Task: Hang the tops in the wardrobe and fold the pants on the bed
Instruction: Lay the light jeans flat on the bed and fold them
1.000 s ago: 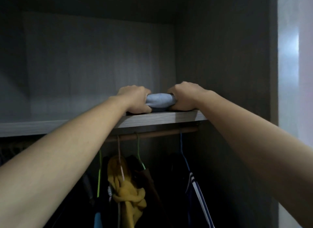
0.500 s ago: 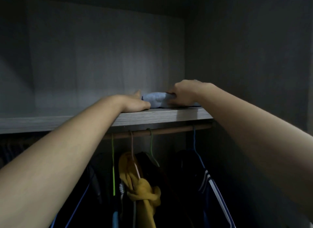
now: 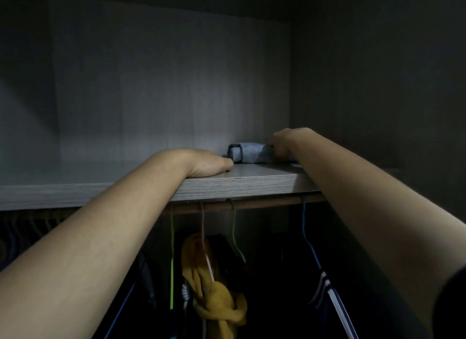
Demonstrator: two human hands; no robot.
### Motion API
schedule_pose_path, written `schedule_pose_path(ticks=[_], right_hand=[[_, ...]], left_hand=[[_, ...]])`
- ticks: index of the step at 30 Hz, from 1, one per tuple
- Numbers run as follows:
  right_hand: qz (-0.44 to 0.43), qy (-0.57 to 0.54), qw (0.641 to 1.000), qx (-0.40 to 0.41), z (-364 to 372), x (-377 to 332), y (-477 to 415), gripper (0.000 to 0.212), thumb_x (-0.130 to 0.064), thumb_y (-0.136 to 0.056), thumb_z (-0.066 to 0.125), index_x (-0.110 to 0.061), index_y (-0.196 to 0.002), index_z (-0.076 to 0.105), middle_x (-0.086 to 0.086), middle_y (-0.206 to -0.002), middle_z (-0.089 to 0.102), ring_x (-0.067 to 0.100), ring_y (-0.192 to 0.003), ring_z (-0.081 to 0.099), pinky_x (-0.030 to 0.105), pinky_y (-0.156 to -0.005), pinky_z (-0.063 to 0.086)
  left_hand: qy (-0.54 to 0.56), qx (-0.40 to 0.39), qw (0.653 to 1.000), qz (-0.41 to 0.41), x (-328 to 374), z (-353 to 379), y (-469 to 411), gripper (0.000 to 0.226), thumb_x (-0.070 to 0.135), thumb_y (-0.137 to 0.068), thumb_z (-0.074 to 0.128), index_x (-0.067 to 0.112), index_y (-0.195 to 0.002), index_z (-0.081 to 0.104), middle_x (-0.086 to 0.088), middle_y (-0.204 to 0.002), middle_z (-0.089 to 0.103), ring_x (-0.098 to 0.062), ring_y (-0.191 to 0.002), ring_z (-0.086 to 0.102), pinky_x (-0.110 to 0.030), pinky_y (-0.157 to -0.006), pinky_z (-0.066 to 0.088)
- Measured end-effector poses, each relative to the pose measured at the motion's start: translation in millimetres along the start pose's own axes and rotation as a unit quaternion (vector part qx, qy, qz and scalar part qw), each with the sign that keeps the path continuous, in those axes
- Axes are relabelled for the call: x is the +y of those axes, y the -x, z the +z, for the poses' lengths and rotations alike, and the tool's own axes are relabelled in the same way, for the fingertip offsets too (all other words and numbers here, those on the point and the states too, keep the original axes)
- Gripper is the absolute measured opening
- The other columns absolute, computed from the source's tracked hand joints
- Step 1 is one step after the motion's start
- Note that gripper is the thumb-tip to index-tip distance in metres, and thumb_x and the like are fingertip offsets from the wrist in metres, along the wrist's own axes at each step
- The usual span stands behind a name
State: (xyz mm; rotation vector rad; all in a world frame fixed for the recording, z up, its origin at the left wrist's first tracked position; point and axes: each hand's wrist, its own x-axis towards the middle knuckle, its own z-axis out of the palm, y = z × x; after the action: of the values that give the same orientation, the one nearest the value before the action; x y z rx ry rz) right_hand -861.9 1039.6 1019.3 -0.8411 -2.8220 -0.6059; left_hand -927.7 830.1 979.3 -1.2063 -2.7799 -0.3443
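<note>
Two bare arms reach up onto the upper shelf (image 3: 252, 185) of the wardrobe (image 3: 164, 86). The left hand (image 3: 209, 163) lies palm down near the shelf's front edge. Its fingers (image 3: 225, 162) are together and nearly straight, holding nothing, with their tips pointing at the folded pants (image 3: 249, 152).

That blue-grey bundle sits on the shelf, just beyond the left fingertips and to their right. Whether the tips touch its looped left end cannot be told in the dim light.

The right hand (image 3: 286, 143) is at the opposite end of the bundle. Its fingers (image 3: 276, 149) are bent at the knuckles and curled onto the cloth, so they are clamped on its right end. The fingertips themselves are hidden behind the fabric. The pants lie between the two sets of fingers, nearer the wardrobe's right wall than its left.

Below the fingers, under the shelf, a wooden rail (image 3: 252, 204) carries several hangers. A green hanger (image 3: 172, 250) hangs below the left wrist, and a blue hanger (image 3: 309, 237) hangs below the right forearm. A yellow top (image 3: 214, 288) hangs bunched and knotted under the gap between the hands. A dark striped top (image 3: 325, 285) hangs on the blue hanger.
</note>
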Motion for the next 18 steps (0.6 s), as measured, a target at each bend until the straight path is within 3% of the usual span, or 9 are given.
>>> schedule_pose_path(ticks=[3, 8, 11, 14, 18], right_hand=[[-0.002, -0.017, 1.0, -0.003, 1.4, 2.6, 0.3, 0.047, -0.034, -0.092, 0.061, -0.017, -0.135, 0.056, 0.009, -0.127, 0.061, 0.026, -0.097, 0.057, 0.038, -0.089, 0.05], [0.01, -0.086, 0.996, -0.009, 8.3, 4.2, 10.0, 0.051, -0.045, -0.091, 0.055, -0.017, -0.133, 0.057, 0.007, -0.125, 0.062, 0.026, -0.103, 0.061, 0.042, -0.095, 0.051], [0.015, -0.129, 0.991, 0.014, 11.3, 5.8, 28.1, 0.05, -0.045, -0.096, 0.051, -0.015, -0.136, 0.053, 0.01, -0.129, 0.06, 0.028, -0.107, 0.06, 0.038, -0.092, 0.049], [0.006, -0.191, 0.98, 0.055, 16.8, 7.9, 59.6, 0.056, -0.048, -0.097, 0.051, -0.014, -0.142, 0.046, 0.012, -0.137, 0.055, 0.029, -0.116, 0.056, 0.034, -0.089, 0.044], [0.035, -0.271, 0.948, 0.163, 24.6, 16.2, 114.7, 0.061, -0.046, -0.1, 0.048, -0.013, -0.15, 0.038, 0.018, -0.148, 0.044, 0.035, -0.133, 0.045, 0.038, -0.106, 0.038]], left_hand=[[0.001, 0.003, 1.0, -0.004, 0.3, -0.4, 1.3, 0.035, 0.051, -0.093, 0.04, 0.021, -0.104, 0.056, -0.007, -0.114, 0.056, -0.024, -0.099, 0.052, -0.035, -0.084, 0.035], [0.007, 0.004, 1.0, -0.01, 0.0, -1.3, 3.7, 0.035, 0.051, -0.092, 0.042, 0.022, -0.1, 0.059, -0.006, -0.109, 0.059, -0.022, -0.096, 0.054, -0.035, -0.08, 0.037], [-0.004, 0.021, 1.0, -0.019, 1.3, -0.8, 6.2, 0.043, 0.05, -0.093, 0.041, 0.018, -0.115, 0.06, -0.01, -0.126, 0.058, -0.024, -0.105, 0.054, -0.036, -0.085, 0.038], [-0.035, 0.134, 0.99, -0.029, 4.4, -1.3, 20.5, 0.059, 0.051, -0.096, 0.037, 0.017, -0.144, 0.045, -0.013, -0.149, 0.042, -0.032, -0.13, 0.044, -0.04, -0.102, 0.038], [-0.076, 0.367, 0.926, 0.045, 5.8, -2.6, 57.8, 0.053, 0.046, -0.1, 0.032, 0.014, -0.137, 0.052, -0.014, -0.141, 0.05, -0.034, -0.125, 0.048, -0.045, -0.098, 0.043]])
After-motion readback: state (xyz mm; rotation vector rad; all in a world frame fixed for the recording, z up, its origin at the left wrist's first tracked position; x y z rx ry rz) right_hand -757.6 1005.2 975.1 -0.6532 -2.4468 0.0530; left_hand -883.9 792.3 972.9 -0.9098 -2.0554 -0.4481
